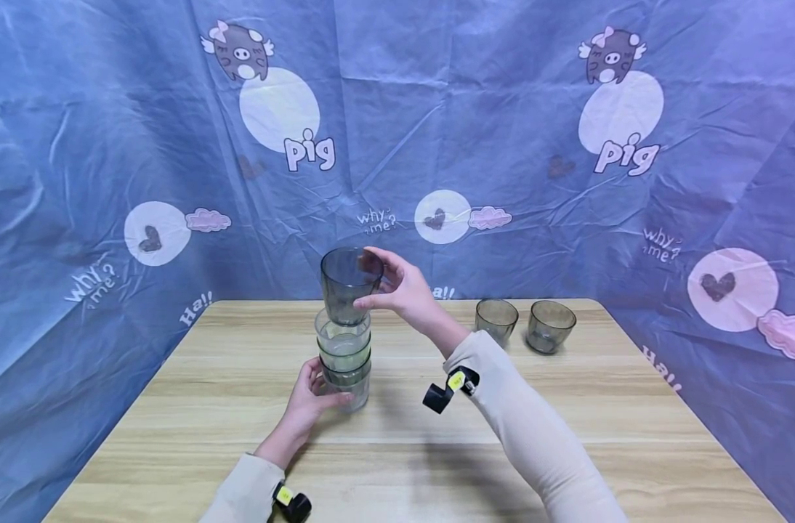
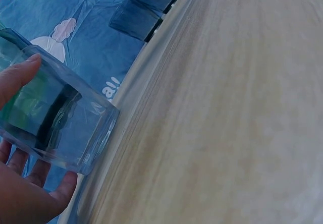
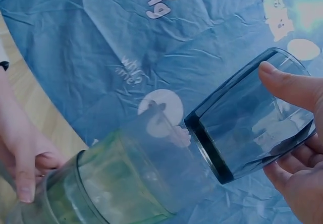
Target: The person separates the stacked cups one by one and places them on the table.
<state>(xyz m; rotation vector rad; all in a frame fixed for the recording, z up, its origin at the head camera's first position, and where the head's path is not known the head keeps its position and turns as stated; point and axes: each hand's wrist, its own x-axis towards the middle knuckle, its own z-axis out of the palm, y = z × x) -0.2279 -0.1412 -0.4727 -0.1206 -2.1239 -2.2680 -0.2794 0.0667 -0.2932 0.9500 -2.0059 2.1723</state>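
At 11 o'clock on table (image 1: pixel 633 428), left hand (image 1: pixel 308 401) gripped glass stack (image 1: pixel 345 356) low; above, right hand (image 1: pixel 405 292) held dark glass (image 1: pixel 341 280). Judged stiff, slippery, breakable: sidewall hold suited.

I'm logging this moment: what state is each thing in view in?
Left hand: gripping the glass stack near its bottom.
Right hand: holding the dark glass.
Glass stack: upright, nested.
Dark glass: mouth up, over the glass stack; contact unclear.
Left standing glass: upright, partly hidden.
Right standing glass: upright, mouth up.
Backdrop: hanging, creased.
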